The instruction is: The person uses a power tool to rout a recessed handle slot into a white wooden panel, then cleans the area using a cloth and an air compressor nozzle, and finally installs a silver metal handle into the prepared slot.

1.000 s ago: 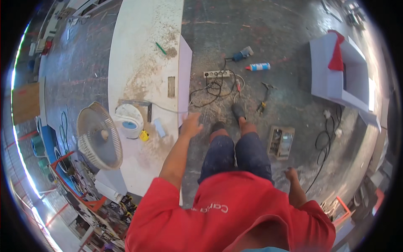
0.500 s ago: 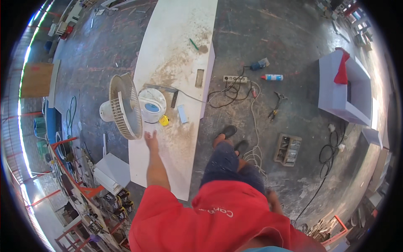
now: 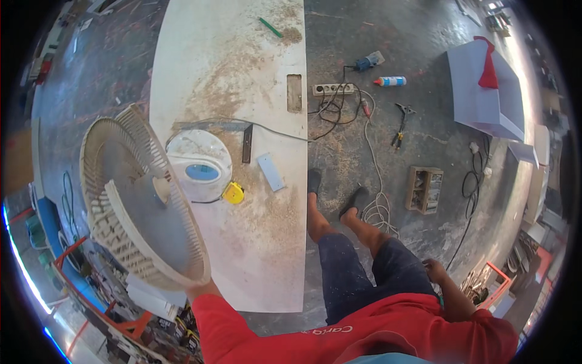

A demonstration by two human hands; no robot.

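Observation:
At the left, a white fan (image 3: pixel 112 224) with a slatted cage tilts over the table edge, and its round white base (image 3: pixel 219 155) with a blue panel rests on the dusty white tabletop (image 3: pixel 267 242). My left wrist (image 3: pixel 203 290) reaches to the cage's near rim. The cage hides my left hand and its fingers, so I cannot see any grip. Beside my right thigh hangs my right hand (image 3: pixel 434 270), holding nothing, its fingers loosely bent. A yellow tape measure (image 3: pixel 233 193) lies against the fan base.
On the tabletop lie a dark metal square (image 3: pixel 247 144), a light blue plate (image 3: pixel 270 171) and a green pencil (image 3: pixel 270 27). A power strip (image 3: pixel 332 90), cables, a blue power tool (image 3: pixel 368 61), a bottle (image 3: pixel 390 80), pliers (image 3: pixel 400 125) and a parts box (image 3: pixel 424 190) are on the floor.
My view has moved closer to the table, and the fan looks larger. My left hand, previously visible with fingers spread near the base, is now behind the fan cage.

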